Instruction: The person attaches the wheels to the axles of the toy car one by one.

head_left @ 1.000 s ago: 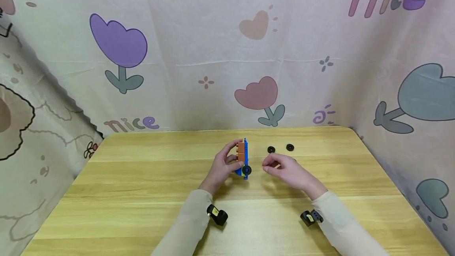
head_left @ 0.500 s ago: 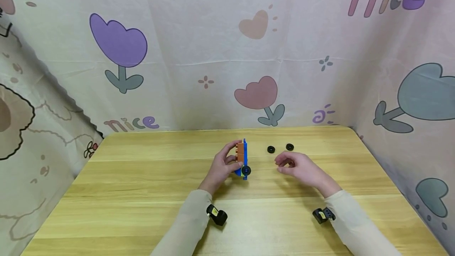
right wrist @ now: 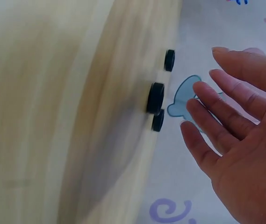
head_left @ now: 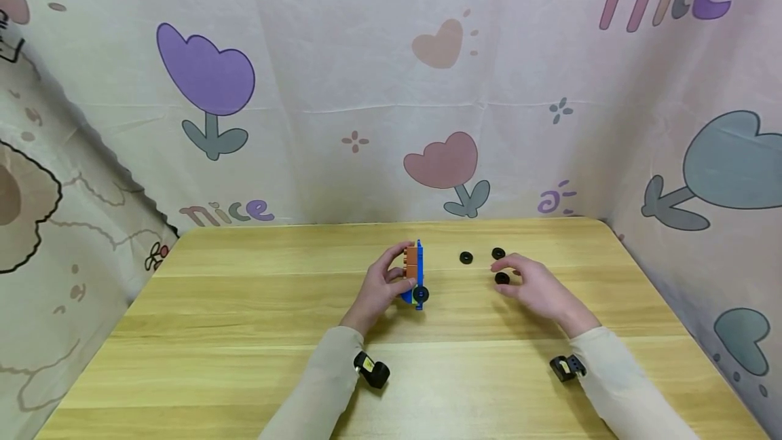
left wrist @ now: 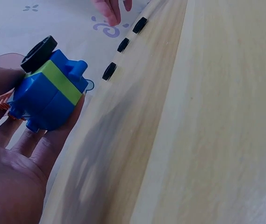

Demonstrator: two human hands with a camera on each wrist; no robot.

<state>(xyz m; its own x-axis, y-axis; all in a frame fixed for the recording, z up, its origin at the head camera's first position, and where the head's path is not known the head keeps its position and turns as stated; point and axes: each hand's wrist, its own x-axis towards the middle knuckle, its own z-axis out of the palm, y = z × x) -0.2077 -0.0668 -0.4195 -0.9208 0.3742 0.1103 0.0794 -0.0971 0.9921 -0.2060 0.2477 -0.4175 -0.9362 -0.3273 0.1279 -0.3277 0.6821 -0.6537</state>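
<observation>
My left hand (head_left: 379, 294) grips a small toy car (head_left: 412, 265) built of blue, orange and lime-green blocks, tipped on its side above the table. One black wheel (left wrist: 39, 53) is fitted on the car, facing up in the left wrist view. Over the right part of the table, my right hand (head_left: 540, 290) holds nothing; its fingers are spread and slightly bent. Between thumb and fingers in the head view appears a loose black wheel (head_left: 502, 278), apart from the hand in the right wrist view. Two more loose wheels, a left one (head_left: 466, 258) and a right one (head_left: 498, 253), lie farther back.
A light wooden table (head_left: 244, 331) carries everything. Behind it and at both sides hangs a pale printed cloth (head_left: 342, 66). Small black cameras, a left one (head_left: 373, 370) and a right one (head_left: 567, 367), are strapped to the wrists.
My right hand has moved right, away from the toy car, and its fingers have spread, uncovering the nearest loose wheel. The left hand and the toy car have hardly moved.
</observation>
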